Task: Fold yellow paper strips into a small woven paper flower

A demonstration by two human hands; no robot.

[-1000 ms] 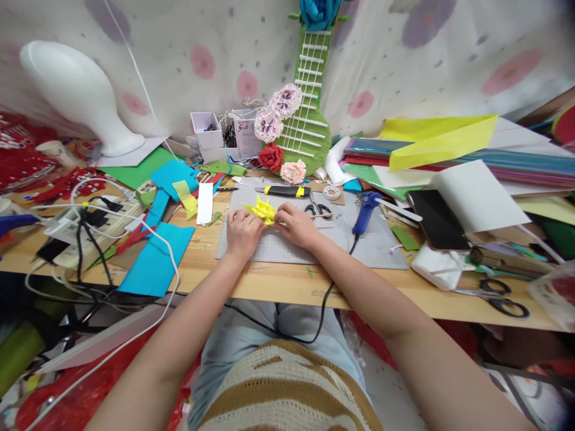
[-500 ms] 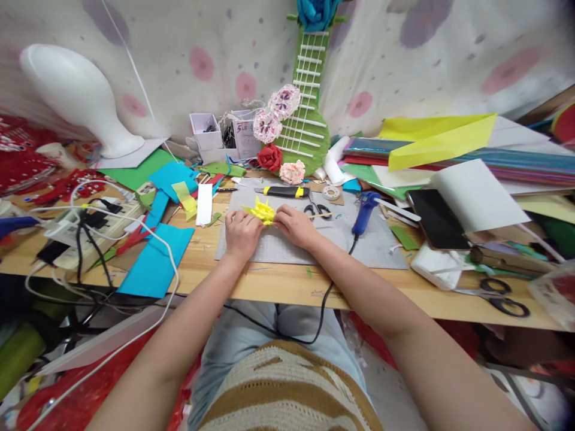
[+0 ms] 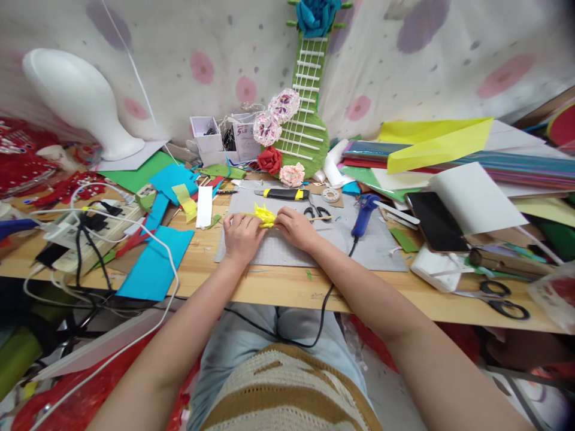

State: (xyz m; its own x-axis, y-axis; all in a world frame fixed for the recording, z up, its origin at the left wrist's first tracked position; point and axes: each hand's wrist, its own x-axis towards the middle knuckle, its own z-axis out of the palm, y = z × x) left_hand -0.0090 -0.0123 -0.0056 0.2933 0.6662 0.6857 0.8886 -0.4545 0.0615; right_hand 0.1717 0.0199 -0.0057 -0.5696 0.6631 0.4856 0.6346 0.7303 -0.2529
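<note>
Both hands meet over the grey cutting mat [image 3: 287, 254], a bunched yellow paper flower [image 3: 265, 214] between them. My left hand [image 3: 244, 236] is closed on its left side, fingers curled over the yellow paper. Pinched at its right side, my right hand [image 3: 294, 227] also grips the flower. A thin wooden stick [image 3: 321, 218] pokes out beyond the right hand; whether it runs into the flower is hidden by the fingers. Just behind the hands lie a black and yellow utility knife [image 3: 285, 194] and small black-handled scissors [image 3: 318, 212].
A blue glue gun [image 3: 365, 215] rests on the mat's right, its cord running down off the table. Blue paper [image 3: 155, 263] and a power strip [image 3: 90, 239] lie left. At right are a phone [image 3: 435, 220] and scissors [image 3: 505, 299]. A green paper guitar [image 3: 305, 131] stands behind.
The yellow flower has turned slightly between my fingers, its petals now pointing more upward. Both hands keep their hold in nearly the same place. The view has tilted slightly.
</note>
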